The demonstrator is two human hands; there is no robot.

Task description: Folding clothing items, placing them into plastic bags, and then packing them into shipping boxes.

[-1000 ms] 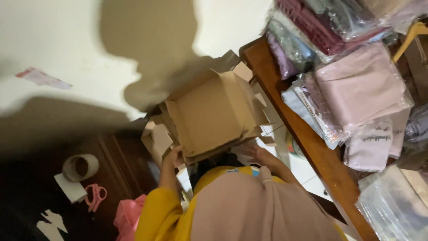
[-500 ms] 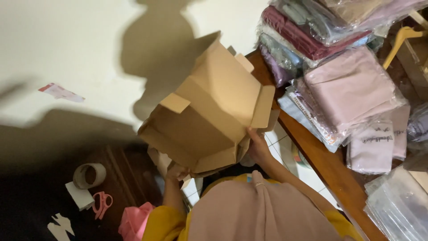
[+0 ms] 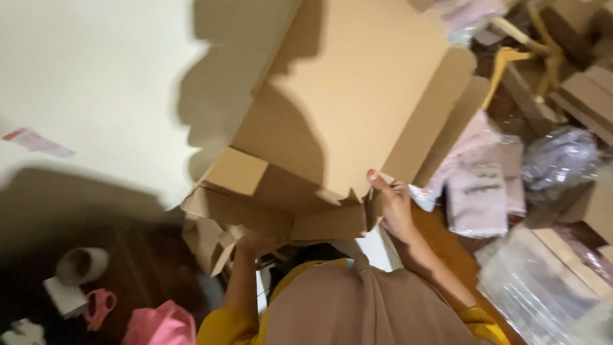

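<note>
Box: a large brown cardboard box [image 3: 345, 115], flaps loose, is held up between both hands in front of the person, tilted, its broad plain panel facing us against the pale wall [image 3: 96, 76].
Box position: lifted above the wooden worktop [image 3: 447, 249], its lower flaps hanging just over the person's chest.
Right hand: the right hand [image 3: 393, 204] grips the box's lower right edge; its fingers [image 3: 377, 182] are closed around the cardboard, thumb on the near face.
Left hand: the left hand [image 3: 255, 241] is under the lower left flaps, touching them; I cannot tell how its fingers lie, as the cardboard hides them.
Clothing: yellow sleeves [image 3: 220, 326] and a tan garment fill the bottom of the view.
Right side: pink folded garments in clear bags [image 3: 479, 191] lie on the worktop, with more clear bags [image 3: 543, 281] nearer.
Left side: a tape roll [image 3: 80, 265], pink scissors [image 3: 99, 306] and a pink cloth [image 3: 159, 322] sit low in the dark corner.
</note>
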